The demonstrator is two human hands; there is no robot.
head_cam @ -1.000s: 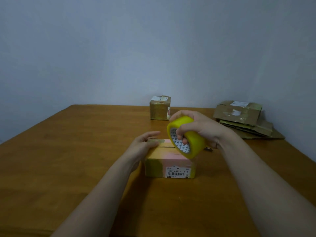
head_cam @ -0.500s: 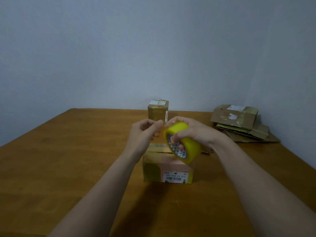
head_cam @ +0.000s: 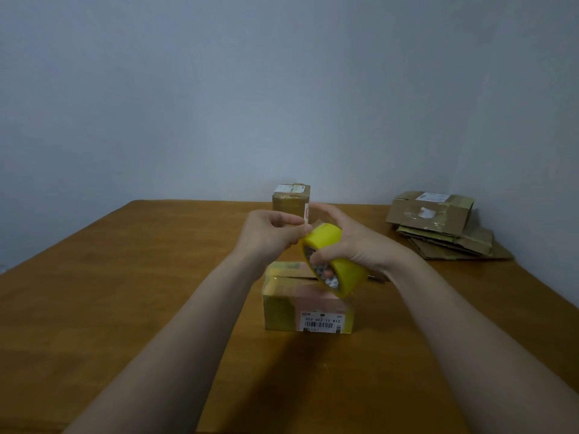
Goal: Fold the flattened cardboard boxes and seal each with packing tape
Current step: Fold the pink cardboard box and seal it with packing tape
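A small folded cardboard box (head_cam: 308, 303) with yellow tape and a barcode label stands on the wooden table (head_cam: 125, 277) in front of me. Above it my right hand (head_cam: 354, 242) grips a roll of yellow packing tape (head_cam: 333, 261), fingers through its core. My left hand (head_cam: 269, 233) is raised beside the roll, its fingertips pinched together at the roll's upper edge. Whether they hold the tape's end is too small to tell.
A sealed cardboard box (head_cam: 291, 200) stands at the table's far edge by the wall. A pile of flattened cardboard boxes (head_cam: 438, 227) lies at the back right, close to the wall corner.
My left hand has lifted off the box top and come up to the tape roll, fingers now pinched at its edge. The right hand raised the roll slightly.
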